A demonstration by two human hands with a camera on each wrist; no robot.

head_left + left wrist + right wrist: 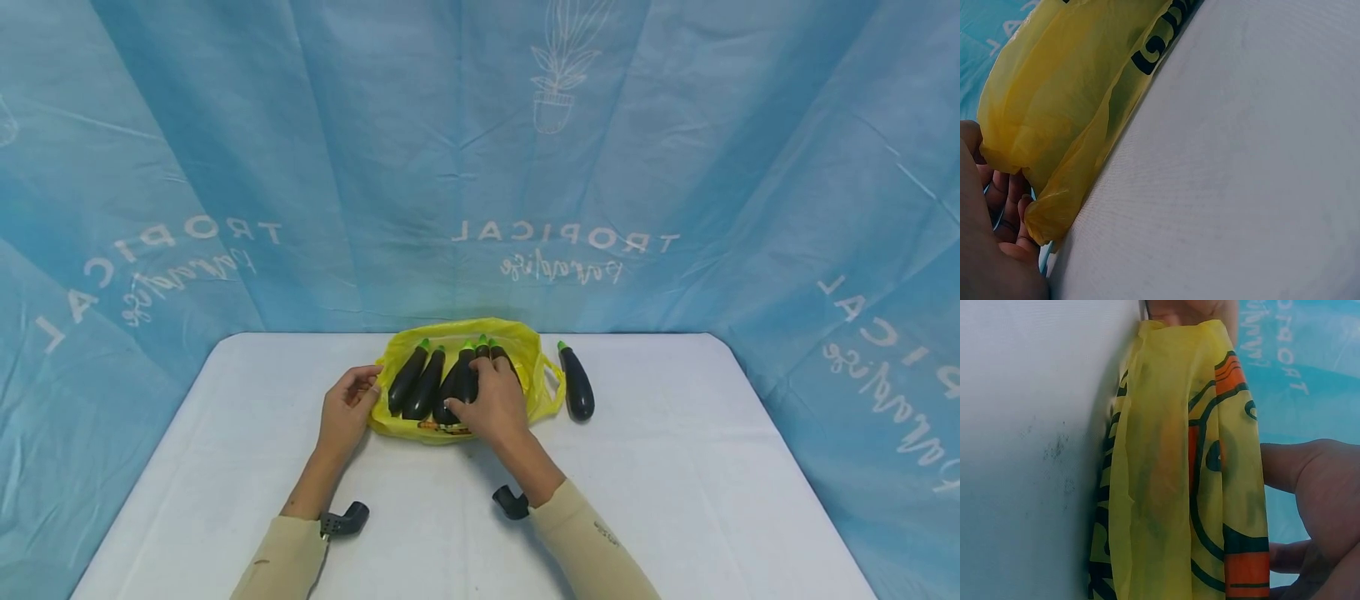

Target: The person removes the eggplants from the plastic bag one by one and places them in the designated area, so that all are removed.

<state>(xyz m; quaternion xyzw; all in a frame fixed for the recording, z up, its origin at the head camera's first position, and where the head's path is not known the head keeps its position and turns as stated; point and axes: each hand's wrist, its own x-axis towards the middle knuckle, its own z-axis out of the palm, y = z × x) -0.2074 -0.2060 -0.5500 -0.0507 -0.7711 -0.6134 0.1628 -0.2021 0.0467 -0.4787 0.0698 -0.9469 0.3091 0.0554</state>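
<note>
Working fast from the head view: right grip sits inside the yellow bag, on the right-hand part of the eggplants (at least 5, stems at the far end). I can't tell if it has closed round any; its fingertips are hidden. Left grip pinches the bag's left rim. 1 loose eggplant lies outside on the worktop, just beside the bag's right edge, long axis running near to far, stem far and leaning slightly left. Right grip is nearer it, with the bag's handle between. I'd judge that spanning across that axis suits these best.
</note>
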